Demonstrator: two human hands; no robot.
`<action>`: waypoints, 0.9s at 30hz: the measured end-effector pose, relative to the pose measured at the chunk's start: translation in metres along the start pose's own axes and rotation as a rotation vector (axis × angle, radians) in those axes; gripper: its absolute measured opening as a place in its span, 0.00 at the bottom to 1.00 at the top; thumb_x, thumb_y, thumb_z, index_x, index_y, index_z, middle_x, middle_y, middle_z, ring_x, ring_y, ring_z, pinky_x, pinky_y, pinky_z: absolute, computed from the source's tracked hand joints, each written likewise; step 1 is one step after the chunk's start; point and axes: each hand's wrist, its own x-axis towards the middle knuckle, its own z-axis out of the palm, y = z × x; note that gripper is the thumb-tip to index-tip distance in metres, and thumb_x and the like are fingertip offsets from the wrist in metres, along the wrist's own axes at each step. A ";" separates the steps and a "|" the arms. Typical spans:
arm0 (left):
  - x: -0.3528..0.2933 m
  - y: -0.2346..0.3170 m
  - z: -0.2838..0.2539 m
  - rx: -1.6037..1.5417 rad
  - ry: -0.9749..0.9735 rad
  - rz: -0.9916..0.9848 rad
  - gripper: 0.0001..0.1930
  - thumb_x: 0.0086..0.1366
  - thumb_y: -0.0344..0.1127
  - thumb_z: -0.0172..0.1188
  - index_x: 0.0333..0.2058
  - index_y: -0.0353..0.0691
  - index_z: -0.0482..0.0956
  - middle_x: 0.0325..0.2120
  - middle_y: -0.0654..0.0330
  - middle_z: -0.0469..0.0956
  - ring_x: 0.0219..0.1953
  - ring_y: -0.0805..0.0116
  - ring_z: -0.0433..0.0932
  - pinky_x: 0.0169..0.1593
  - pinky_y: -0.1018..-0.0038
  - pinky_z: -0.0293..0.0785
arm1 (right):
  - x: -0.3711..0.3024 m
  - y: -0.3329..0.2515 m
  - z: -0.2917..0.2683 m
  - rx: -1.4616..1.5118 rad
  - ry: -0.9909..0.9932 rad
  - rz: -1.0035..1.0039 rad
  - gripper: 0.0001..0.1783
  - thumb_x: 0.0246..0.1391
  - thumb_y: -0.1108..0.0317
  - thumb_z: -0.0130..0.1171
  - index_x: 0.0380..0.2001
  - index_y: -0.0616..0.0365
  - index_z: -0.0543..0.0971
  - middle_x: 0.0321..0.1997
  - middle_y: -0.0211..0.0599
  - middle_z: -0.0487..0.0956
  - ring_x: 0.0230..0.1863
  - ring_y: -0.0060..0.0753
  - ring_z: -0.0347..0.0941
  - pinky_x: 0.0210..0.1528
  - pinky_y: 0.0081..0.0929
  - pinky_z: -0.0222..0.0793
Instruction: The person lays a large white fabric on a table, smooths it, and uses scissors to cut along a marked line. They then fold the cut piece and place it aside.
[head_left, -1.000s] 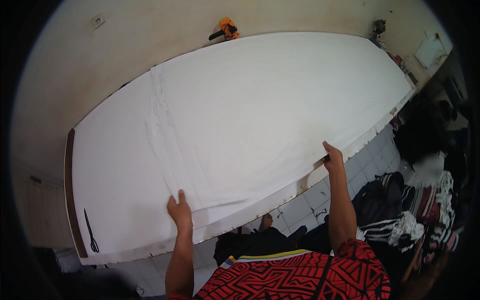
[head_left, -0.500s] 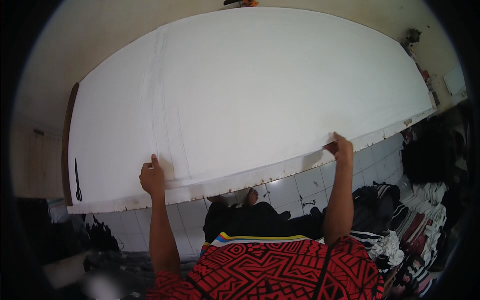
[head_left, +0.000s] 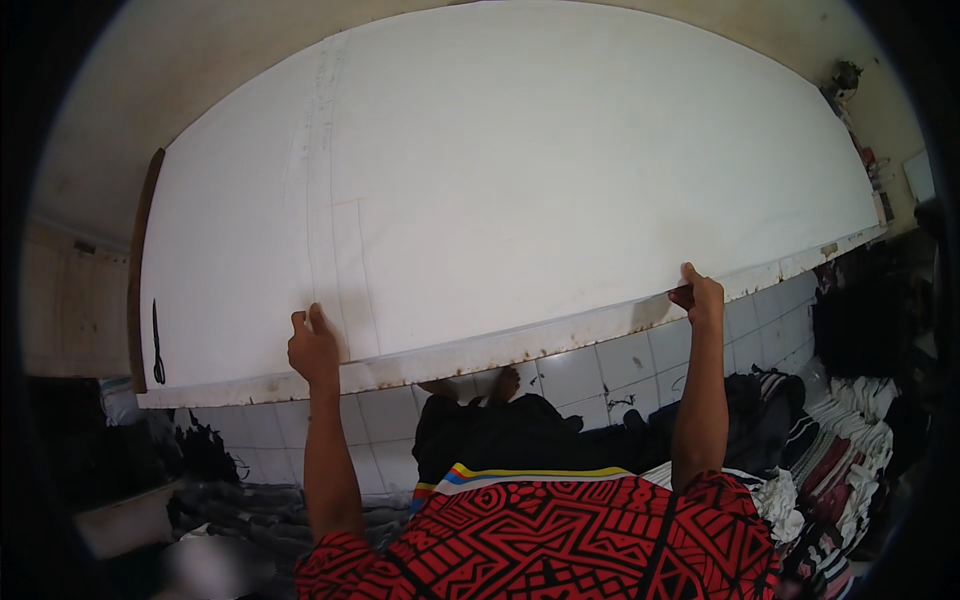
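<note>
A large white cloth (head_left: pixel 520 170) lies spread flat over a long white table (head_left: pixel 500 350), with faint drawn lines and a fold running up its left part. My left hand (head_left: pixel 314 346) pinches the cloth's near edge at the table's front rim, left of centre. My right hand (head_left: pixel 697 296) grips the same near edge further right, fingers curled over the rim. Both arms reach up from below, stretched apart.
Black scissors (head_left: pixel 157 341) lie near the table's left end. The table front is white tile (head_left: pixel 570 375) with rust stains along the rim. Piles of dark and striped clothing (head_left: pixel 850 450) sit on the floor at the right, more dark fabric at the lower left.
The view has tipped down and closer to the table. Both hands have stayed on the cloth's near edge, drawing it toward the front rim, and the cloth now lies smoother.
</note>
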 end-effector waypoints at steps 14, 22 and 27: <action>-0.003 0.006 -0.003 0.009 0.042 -0.051 0.25 0.82 0.61 0.47 0.49 0.46 0.83 0.28 0.48 0.88 0.33 0.41 0.87 0.36 0.51 0.80 | -0.039 0.026 0.025 0.042 -0.043 -0.032 0.19 0.63 0.65 0.73 0.34 0.69 0.75 0.26 0.49 0.82 0.22 0.43 0.83 0.26 0.34 0.89; -0.001 0.006 -0.002 -0.030 0.059 -0.019 0.25 0.82 0.61 0.46 0.48 0.48 0.82 0.30 0.51 0.89 0.33 0.43 0.88 0.35 0.53 0.81 | -0.060 0.026 0.041 0.046 -0.017 0.014 0.18 0.63 0.64 0.73 0.32 0.69 0.77 0.26 0.50 0.83 0.22 0.43 0.84 0.27 0.35 0.89; -0.004 0.042 -0.022 0.115 0.123 -0.158 0.23 0.82 0.55 0.50 0.55 0.41 0.80 0.51 0.46 0.85 0.52 0.41 0.84 0.53 0.46 0.78 | -0.064 0.025 0.039 0.166 -0.084 0.043 0.20 0.67 0.65 0.68 0.38 0.78 0.78 0.32 0.57 0.85 0.26 0.47 0.86 0.28 0.37 0.90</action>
